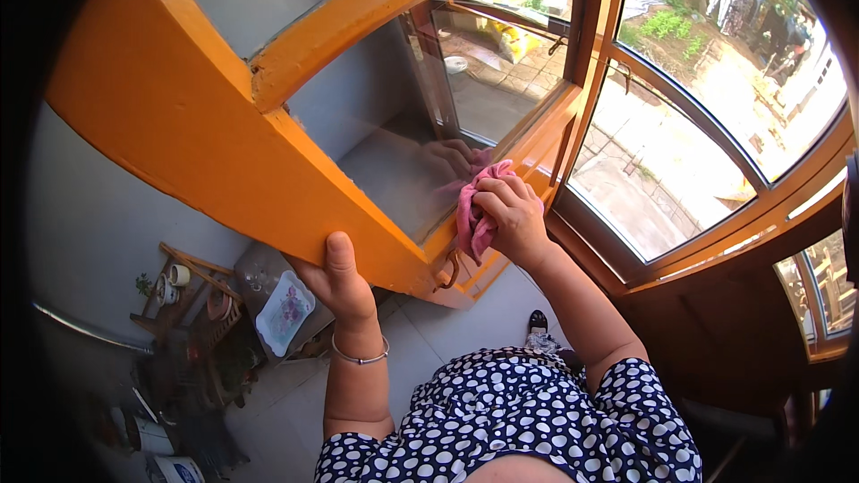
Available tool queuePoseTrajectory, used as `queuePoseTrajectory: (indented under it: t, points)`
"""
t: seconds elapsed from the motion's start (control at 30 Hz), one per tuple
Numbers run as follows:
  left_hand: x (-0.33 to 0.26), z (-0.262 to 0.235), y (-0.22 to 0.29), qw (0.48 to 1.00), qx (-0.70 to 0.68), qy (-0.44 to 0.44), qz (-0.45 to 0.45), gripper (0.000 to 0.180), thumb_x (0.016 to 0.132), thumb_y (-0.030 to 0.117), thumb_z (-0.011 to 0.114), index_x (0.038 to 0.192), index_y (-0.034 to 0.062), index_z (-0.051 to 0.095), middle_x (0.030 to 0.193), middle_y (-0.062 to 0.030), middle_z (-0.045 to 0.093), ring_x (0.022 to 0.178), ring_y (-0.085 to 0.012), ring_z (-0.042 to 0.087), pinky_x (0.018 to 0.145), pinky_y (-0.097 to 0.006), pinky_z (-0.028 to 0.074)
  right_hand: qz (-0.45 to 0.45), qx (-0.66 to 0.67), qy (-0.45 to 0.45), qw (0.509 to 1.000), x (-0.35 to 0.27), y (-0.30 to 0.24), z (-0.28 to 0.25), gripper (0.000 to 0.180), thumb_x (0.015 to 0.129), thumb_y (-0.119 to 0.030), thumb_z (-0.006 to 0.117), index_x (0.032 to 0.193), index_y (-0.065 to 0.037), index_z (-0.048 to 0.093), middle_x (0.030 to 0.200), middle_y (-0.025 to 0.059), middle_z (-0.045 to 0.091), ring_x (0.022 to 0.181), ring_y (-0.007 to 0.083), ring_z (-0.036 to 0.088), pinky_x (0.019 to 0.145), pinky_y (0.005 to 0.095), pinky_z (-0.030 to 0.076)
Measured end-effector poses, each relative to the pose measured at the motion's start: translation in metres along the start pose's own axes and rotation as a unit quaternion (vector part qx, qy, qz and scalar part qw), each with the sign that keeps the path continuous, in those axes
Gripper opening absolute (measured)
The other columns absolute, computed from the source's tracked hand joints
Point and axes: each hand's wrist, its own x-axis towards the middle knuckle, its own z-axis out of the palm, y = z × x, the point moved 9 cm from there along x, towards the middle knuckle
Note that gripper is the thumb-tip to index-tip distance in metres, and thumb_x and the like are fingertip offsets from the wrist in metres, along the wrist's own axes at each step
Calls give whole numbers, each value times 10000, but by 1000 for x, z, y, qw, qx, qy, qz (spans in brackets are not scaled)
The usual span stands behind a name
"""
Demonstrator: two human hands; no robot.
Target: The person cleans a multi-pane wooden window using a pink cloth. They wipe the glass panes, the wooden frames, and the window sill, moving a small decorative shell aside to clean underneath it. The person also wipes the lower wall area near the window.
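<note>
Holding the swung-open window sash (pixel 233 161) by its lower orange rail with the left hand (pixel 344 282), fingers curled under the wood and thumb laid flat up its face, a thin bangle (pixel 360 358) on the wrist. Bunching a pink cloth (pixel 472 215) in the right hand (pixel 510 215), fingers closed tight around the wad and pressing it against the glass pane (pixel 394 152) at the bottom corner, next to the hinge side of the frame. Lying just to the left of and under the right fist, touching the glass, with a faint reflection of hand and cloth showing in the pane. Running long from lower right to upper left, away from the cloth and toward the upper-left end of the sash; right hand on the pane itself, left hand lower and further left on the rail. Showing a tiled floor (pixel 420 340) far below, a small flowered tray (pixel 284 311) and cluttered wooden stand (pixel 192 291), and a sunlit yard (pixel 680 125) through the fixed window beyond
</note>
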Motion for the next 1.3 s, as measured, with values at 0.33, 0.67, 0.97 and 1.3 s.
queuePoseTrajectory:
  t: [0.33, 0.67, 0.97, 1.3]
  points:
    - [-15, 12, 27, 999, 41, -19, 24, 641, 1027, 282, 531, 1503, -31, 238, 1393, -215, 477, 1166, -308, 596, 1003, -447, 515, 117, 39, 68, 990, -10, 36, -19, 343, 680, -52, 740, 1011, -98, 662, 1109, 56, 666, 1032, 323, 605, 902, 401, 503]
    - [-71, 53, 78, 993, 84, -66, 45, 601, 1019, 217, 542, 1483, -24, 246, 1347, -165, 458, 1224, -242, 501, 1060, -378, 415, 62, 134, -59, 987, -83, -31, -66, 432, 635, -129, 807, 1041, -139, 658, 1135, 47, 633, 1029, 300, 591, 894, 390, 509]
    - [-143, 127, 136, 973, 3, -192, 130, 663, 888, 189, 708, 1366, -43, 311, 1234, -184, 464, 1132, -277, 511, 1007, -431, 407, 342, 289, 79, 891, -172, 48, -206, 523, 718, 6, 833, 1192, -50, 618, 1094, 64, 663, 1019, 181, 647, 915, 311, 528]
    - [-232, 255, 225, 739, 195, -173, 621, 418, 970, 415, 604, 1376, 321, 586, 1562, 53, 390, 1498, -243, 248, 1198, -636, 140, 329, 192, 279, 882, -252, 81, -356, 488, 852, -148, 814, 1251, -37, 556, 1169, 69, 635, 1064, 163, 632, 958, 302, 507]
